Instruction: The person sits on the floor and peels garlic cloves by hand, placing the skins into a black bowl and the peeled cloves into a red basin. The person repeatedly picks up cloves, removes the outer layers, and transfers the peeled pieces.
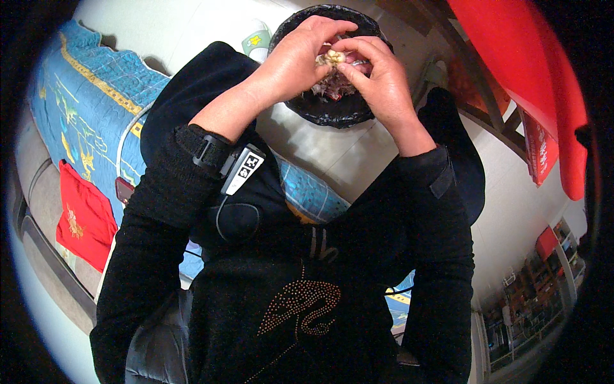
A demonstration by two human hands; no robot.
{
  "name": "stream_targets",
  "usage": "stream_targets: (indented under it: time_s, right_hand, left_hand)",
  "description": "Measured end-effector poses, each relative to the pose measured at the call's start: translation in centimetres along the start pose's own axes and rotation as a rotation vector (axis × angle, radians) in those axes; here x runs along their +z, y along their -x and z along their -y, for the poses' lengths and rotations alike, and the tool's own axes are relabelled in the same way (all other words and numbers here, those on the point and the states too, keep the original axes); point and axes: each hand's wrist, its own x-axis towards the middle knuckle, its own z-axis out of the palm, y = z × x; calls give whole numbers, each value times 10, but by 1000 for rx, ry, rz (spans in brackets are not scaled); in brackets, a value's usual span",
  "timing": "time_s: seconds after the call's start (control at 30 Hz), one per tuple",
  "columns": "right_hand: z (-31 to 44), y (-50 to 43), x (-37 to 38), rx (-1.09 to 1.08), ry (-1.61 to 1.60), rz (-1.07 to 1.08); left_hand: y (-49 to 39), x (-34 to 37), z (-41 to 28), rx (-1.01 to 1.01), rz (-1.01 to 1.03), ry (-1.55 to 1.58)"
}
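Observation:
Both hands meet over a round bin [331, 117] lined with a black plastic bag. Between the fingertips is a small, pale, lobed piece that looks like a garlic bulb [335, 57]. My left hand [300, 60] grips it from the left, its index finger stretched out over the bin. From the right, the thumb and index finger of my right hand [381, 72] pinch the same piece. Below them, papery scraps [331, 91] lie in the bin, with a bit of red among them. My fingers hide part of the bulb and much of the bin's contents.
On the left, a blue patterned quilted cover [91, 115] lies over a sofa, with a red cloth [84, 218] and a phone [125, 190] on it. A slipper [256, 41] shows beside the bin. At right is a large red object [518, 57].

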Motion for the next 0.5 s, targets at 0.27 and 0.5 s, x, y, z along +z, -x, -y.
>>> stream_targets:
  time_s: [0.27,0.5]
  right_hand:
    - [-11,0,1,59,-77,-52]
    - [-9,0,1,83,-81,-56]
  left_hand:
    - [0,-7,1,5,-10,-164]
    - [1,-7,3,-155,56,76]
